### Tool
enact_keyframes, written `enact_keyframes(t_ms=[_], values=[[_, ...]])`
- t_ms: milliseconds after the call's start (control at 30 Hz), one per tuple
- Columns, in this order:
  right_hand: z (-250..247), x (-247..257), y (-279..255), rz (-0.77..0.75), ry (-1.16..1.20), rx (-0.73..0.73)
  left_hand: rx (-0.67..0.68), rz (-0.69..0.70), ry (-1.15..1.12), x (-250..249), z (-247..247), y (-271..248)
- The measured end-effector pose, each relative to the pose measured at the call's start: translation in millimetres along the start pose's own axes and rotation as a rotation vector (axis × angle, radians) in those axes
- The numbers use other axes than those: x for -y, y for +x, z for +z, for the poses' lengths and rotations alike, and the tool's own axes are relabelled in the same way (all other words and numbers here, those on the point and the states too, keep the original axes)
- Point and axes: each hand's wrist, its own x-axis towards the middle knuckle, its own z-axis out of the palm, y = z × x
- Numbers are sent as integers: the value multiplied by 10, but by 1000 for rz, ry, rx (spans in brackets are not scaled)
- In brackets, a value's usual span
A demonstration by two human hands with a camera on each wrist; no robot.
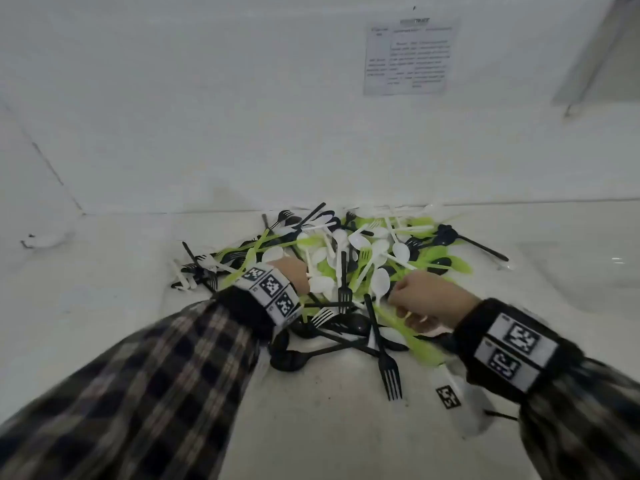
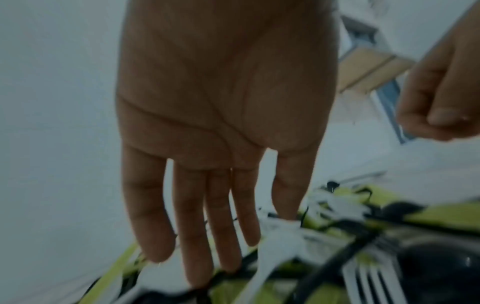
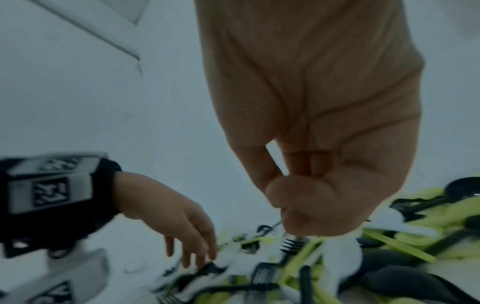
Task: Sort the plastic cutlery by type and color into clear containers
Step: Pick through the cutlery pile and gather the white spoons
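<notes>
The left hand (image 1: 292,273), fingers straight, reaches down into the mixed cutlery pile (image 1: 349,268) on the white table (image 1: 325,427), probably to pick. The right hand (image 1: 427,303) hovers curled in a fist, apparently empty. No containers are clearly visible.

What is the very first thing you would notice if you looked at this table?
A big jumbled pile of plastic cutlery in black, white and bright green fills the middle of the white table, up against the wall. Two hands reach into it from plaid sleeves: the left hand with fingers stretched out over the heap, the right hand curled up at its near right edge. One black fork sticks out toward the viewer.
</notes>
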Motion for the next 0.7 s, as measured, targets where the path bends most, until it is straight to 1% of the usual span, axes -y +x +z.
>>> enact_keyframes(t_ms=[67,100,200,333,400,467,600,700], values=[[28,35,110,35,-43,-72,31,3,11,-6,86,59],[42,49,164,64,-68,-92,27,16,21,-4,147,113],[99,90,278,92,-158,-130,46,-7,-17,-34,250,204],[163,126,363,68,-324,-172,-43,0,9,-43,310,242],[203,140,394,18,-386,-201,-43,-6,8,-24,337,265],[234,146,417,22,-441,-213,-53,15,-34,7,324,298],[292,154,533,38,-566,-204,-159,29,-224,49,168,340],[347,165,601,33,-642,-222,-280,10,-375,41,38,365]])
